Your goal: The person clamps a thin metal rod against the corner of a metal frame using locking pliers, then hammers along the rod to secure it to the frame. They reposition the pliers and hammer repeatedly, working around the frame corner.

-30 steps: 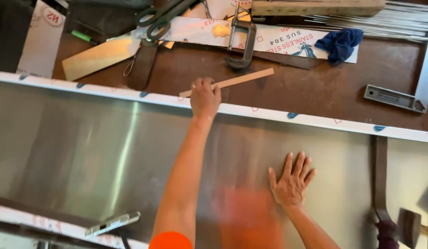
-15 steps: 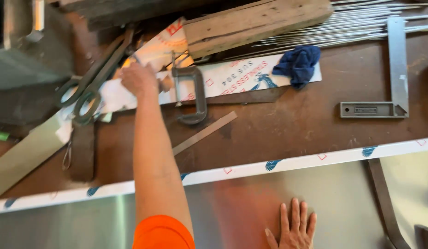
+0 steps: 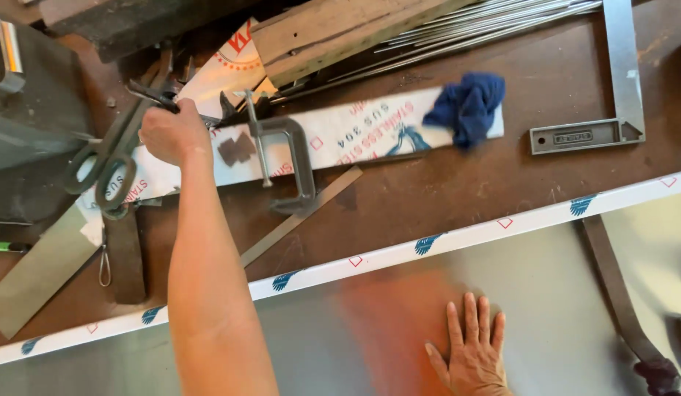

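Locking pliers (image 3: 208, 111), dark and half hidden among clutter at the brown bench's (image 3: 458, 191) far left, sit clenched in the left hand (image 3: 173, 133), while the right hand (image 3: 472, 356) lies flat, fingers spread, on the steel sheet (image 3: 575, 293).

A metalworking shop, by the look of the worn brown bench (image 3: 458, 191): a steel C-clamp (image 3: 285, 165) near ten o'clock, big tin snips (image 3: 105, 165) at nine, a try square (image 3: 612, 110) at two, bundled steel rods (image 3: 465, 18) at twelve, polished sheet metal (image 3: 546, 293) across six.
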